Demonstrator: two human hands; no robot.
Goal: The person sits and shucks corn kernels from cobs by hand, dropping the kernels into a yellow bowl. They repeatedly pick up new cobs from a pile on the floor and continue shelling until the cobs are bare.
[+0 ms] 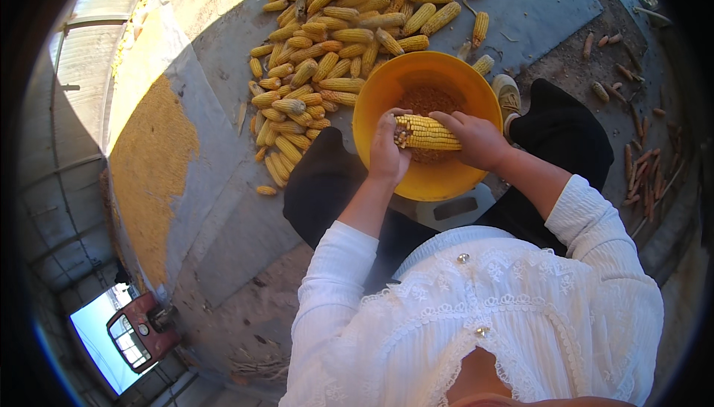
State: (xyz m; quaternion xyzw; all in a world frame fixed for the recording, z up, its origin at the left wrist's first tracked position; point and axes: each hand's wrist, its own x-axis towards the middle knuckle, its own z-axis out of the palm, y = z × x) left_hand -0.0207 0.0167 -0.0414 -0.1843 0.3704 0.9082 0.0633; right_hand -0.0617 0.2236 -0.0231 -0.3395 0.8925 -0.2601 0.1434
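Note:
A yellow corn cob (429, 133) lies sideways between my two hands, above a yellow plastic tub (429, 186). My left hand (389, 147) grips its left end, where some kernels are gone and the core shows. Around the right end my right hand (481, 140) is closed, with fingers along the top of the cob. Reddish-brown loose bits, apparently kernels or chaff, cover the tub's bottom (428, 103). The tub is between my knees, and my hands and the cob hide part of its inside.
A large heap of husked corn cobs (334, 38) spreads beyond and left of the tub. Stripped cobs (647, 175) litter the floor at right. Loose kernels (153, 167) cover a sheet at left. A red vehicle (142, 331) stands at lower left.

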